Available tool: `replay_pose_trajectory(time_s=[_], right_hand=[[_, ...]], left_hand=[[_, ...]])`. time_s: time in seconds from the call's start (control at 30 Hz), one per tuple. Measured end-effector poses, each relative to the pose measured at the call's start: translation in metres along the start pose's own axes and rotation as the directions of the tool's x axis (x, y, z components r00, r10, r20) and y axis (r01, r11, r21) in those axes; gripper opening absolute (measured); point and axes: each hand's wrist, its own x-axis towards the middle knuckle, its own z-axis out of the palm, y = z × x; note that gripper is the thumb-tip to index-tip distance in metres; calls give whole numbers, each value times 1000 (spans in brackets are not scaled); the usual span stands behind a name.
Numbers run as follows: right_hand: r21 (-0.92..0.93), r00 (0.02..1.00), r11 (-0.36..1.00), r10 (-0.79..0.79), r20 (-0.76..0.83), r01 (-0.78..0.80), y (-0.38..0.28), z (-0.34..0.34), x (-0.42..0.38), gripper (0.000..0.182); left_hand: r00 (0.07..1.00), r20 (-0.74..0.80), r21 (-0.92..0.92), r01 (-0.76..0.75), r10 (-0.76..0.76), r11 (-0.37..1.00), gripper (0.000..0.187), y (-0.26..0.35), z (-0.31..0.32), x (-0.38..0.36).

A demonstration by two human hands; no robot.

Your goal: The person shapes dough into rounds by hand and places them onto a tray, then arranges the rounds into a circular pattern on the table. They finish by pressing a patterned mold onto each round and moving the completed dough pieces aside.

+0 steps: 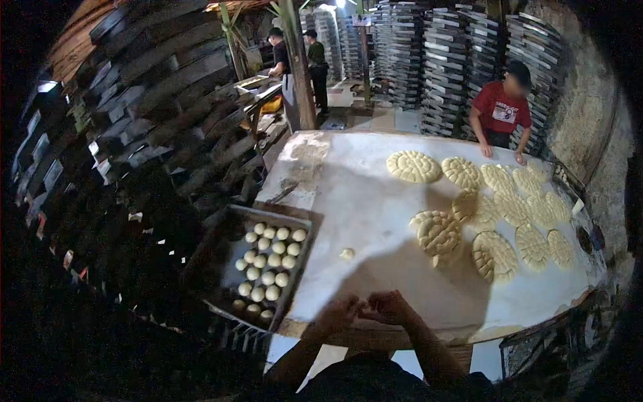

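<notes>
My left hand (339, 313) and my right hand (389, 309) meet above the near edge of the floured table (362, 184). Both have their fingers curled in, with the fingertips almost touching. Whatever lies between them, if anything, is too dark and small to make out. A small lump of dough (347, 254) sits on the table just beyond my hands. To the left, a dark tray (307, 249) holds several round dough balls (268, 277). Right of my hands lie flat, segmented dough pieces, the nearest being one oval (495, 256) and another, longer shape (437, 234).
Across the table a person in a red shirt (501, 110) has both hands at its far edge, near more dough ovals (461, 173). Tall stacks of trays (443, 74) line the back. A wooden post (299, 74) stands behind the table, with two people beyond it.
</notes>
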Motion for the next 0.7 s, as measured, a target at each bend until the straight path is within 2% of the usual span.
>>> replay_pose_trajectory(time_s=[0.03,0.1,0.17,0.23,0.3,0.37,0.4,0.43,0.5,0.57,0.6,0.63,0.67,0.7], right_hand=[[132,1000,991,-2,-28,5,-10,10,1,40],[240,987,963,-93,-130,122,-24,42,-3,36],[167,974,982,-51,-220,89,-4,89,-17,31],[-40,958,998,44,-283,-58,38,128,-28,28],[-167,957,980,57,-285,-108,9,114,-30,28],[-261,942,954,52,-330,-144,-5,112,-38,27],[-314,918,932,43,-394,-178,9,120,-42,27],[-365,889,906,25,-457,-213,23,122,-44,26],[-624,909,762,-121,-399,-173,60,102,-36,25],[-405,885,885,18,-465,-230,70,54,-14,24],[-15,843,959,241,-482,-283,66,26,-4,24],[9,789,958,243,-564,-288,76,16,-5,24],[38,728,955,250,-639,-294,86,9,-8,23],[73,659,950,266,-704,-304,96,3,-16,23]], left_hand=[[997,-20,-55,71,-72,996,40,16,-19,-19],[987,-66,-125,137,-146,983,37,35,-40,-43],[979,-202,-95,-59,39,994,35,7,-15,-64],[954,-284,-75,-120,94,990,33,3,-1,-69],[955,-298,-78,-37,13,996,30,17,-7,-73],[981,-127,169,-125,148,978,28,30,-20,-71],[979,-27,281,-186,202,942,27,34,-20,-70],[990,-40,102,-131,135,986,27,31,-14,-68],[999,-32,-251,-14,6,968,26,14,3,-48],[993,29,-553,110,-112,826,25,-3,17,-24],[994,-44,-499,62,-97,864,24,-1,15,-12],[990,-118,-438,21,-81,899,24,8,9,-1],[962,-267,-137,-93,53,986,23,12,-2,13],[909,-354,187,-161,220,969,22,16,-11,19]])
